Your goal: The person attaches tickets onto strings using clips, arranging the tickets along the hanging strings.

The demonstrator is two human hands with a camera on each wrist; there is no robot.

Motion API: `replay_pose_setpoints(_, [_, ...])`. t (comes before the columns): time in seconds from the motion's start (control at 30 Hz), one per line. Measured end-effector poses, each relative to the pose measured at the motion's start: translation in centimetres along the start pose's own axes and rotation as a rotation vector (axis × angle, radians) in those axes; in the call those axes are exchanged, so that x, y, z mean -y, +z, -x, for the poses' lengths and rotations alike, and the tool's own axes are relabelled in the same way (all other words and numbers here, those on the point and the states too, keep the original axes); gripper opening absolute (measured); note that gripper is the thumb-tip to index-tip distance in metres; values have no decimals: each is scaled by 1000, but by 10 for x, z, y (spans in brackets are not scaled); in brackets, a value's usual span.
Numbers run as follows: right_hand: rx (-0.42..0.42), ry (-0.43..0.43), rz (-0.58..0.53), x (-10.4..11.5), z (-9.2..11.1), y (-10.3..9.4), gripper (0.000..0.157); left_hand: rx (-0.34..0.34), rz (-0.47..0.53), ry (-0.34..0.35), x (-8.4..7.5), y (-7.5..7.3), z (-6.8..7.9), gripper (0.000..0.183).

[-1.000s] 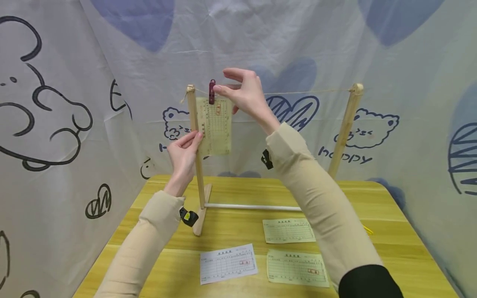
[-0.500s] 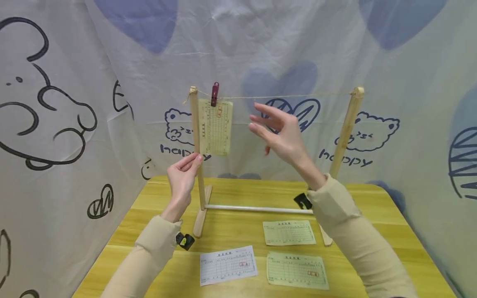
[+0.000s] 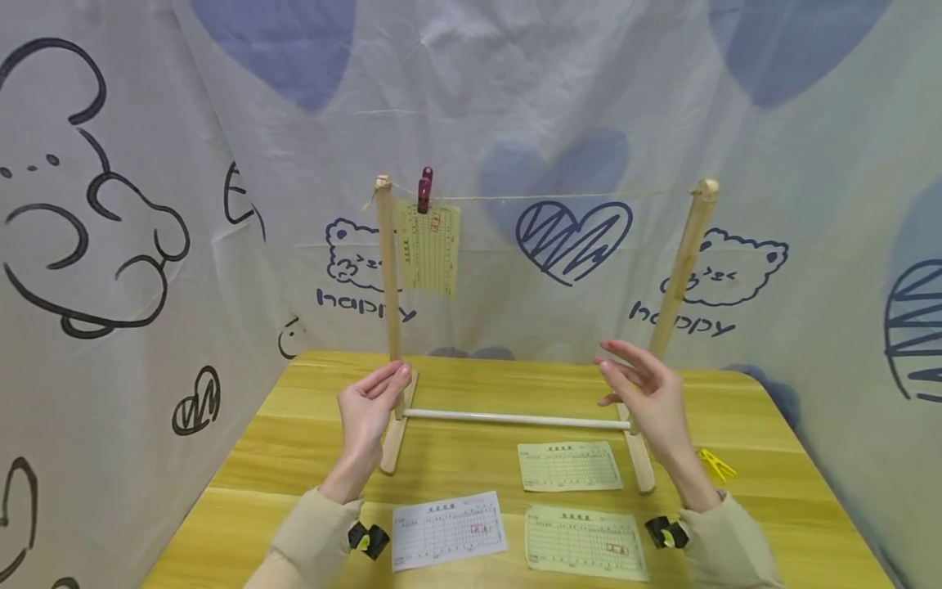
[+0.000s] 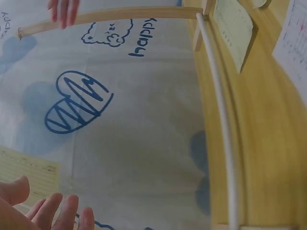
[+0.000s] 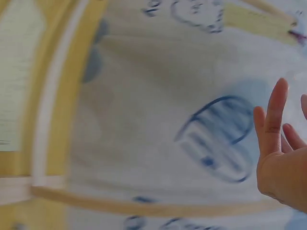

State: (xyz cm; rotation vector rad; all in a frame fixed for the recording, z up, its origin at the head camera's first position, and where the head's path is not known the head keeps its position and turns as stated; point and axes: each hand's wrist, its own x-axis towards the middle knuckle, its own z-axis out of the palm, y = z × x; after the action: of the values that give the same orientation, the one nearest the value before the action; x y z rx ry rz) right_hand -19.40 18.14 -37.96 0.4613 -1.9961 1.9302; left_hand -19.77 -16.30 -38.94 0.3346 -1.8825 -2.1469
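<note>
A dark red clothespin (image 3: 424,193) clips a pale yellow printed slip (image 3: 430,249) to the thin string (image 3: 545,197), close to the left post (image 3: 388,270). The slip hangs with its print turned sideways. My left hand (image 3: 368,413) is below it, in front of the foot of that post; the left wrist view shows its fingers relaxed and holding nothing. Near the right post (image 3: 675,278) my right hand (image 3: 651,401) is raised, its fingers loosely bent and apart with nothing between them. Close beside my right wrist lies a yellow clothespin (image 3: 717,465).
Two yellowish printed slips, a rear one (image 3: 570,466) and a front one (image 3: 586,541), lie on the wooden table (image 3: 309,458). A white slip (image 3: 449,530) lies to their left. A white rod (image 3: 508,418) joins the stand's feet. Behind hangs a patterned cloth (image 3: 471,98).
My right hand has let go of the dark red clothespin and moved down and right. The left hand has left the slip's edge and dropped; the slip now hangs from the clothespin alone.
</note>
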Motion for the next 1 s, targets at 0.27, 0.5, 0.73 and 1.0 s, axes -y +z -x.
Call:
replay_pose_setpoints(0.27, [-173, 213, -84, -64, 47, -22, 39, 16, -38, -122, 49, -10, 5, 43])
replay_pose_setpoints(0.5, [-359, 393, -27, -104, 82, -33, 31, 98, -121, -188, 95, -16, 19, 45])
replay_pose_setpoints(0.73, [-471, 515, 21, -120, 101, -43, 37, 196, -174, -214, 123, -17, 25, 50])
replay_pose_setpoints(1.0, [-480, 565, 43, -126, 107, -51, 40, 344, -312, -183, 134, -18, 27, 51])
